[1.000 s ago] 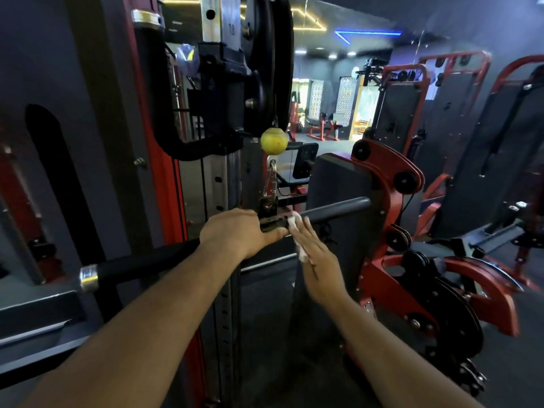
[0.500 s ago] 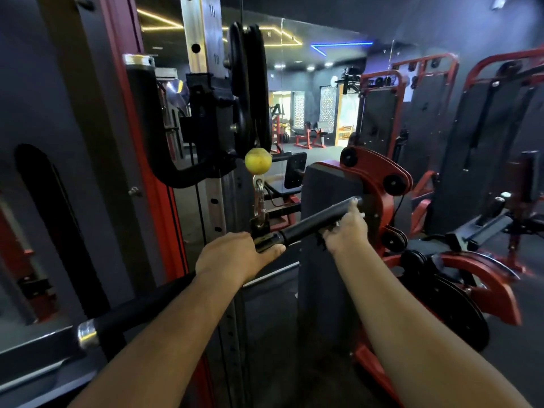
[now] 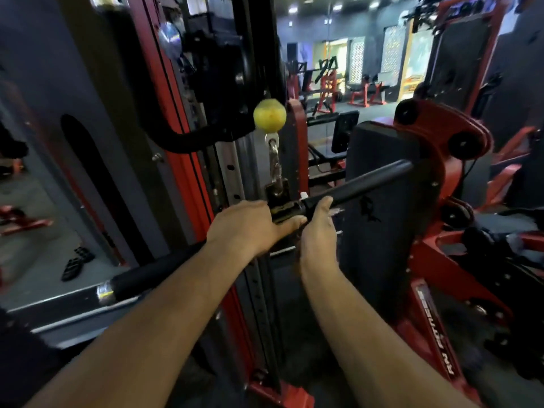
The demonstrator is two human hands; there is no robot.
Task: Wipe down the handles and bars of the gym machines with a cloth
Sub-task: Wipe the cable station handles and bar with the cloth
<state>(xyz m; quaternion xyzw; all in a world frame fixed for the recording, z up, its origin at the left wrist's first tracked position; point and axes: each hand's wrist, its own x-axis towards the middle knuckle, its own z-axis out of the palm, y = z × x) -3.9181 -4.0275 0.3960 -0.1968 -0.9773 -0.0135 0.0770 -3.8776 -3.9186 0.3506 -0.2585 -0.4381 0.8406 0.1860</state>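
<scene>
1. Left hand (image 3: 253, 228) grips my long black rubber-sleeved cable bar (image 3: 353, 188) at its centre; right hand (image 3: 318, 231) wraps beside it, thin white cloth (image 3: 334, 212) barely showing.
2. Bar hangs from steel carabiner (image 3: 275, 164): stiff, likely swings; steady at centre.

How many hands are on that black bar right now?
2. The left hand holds the black bar at its middle, below the hanging clip. The right hand grips it just to the right, where bits of a white cloth show.
</scene>
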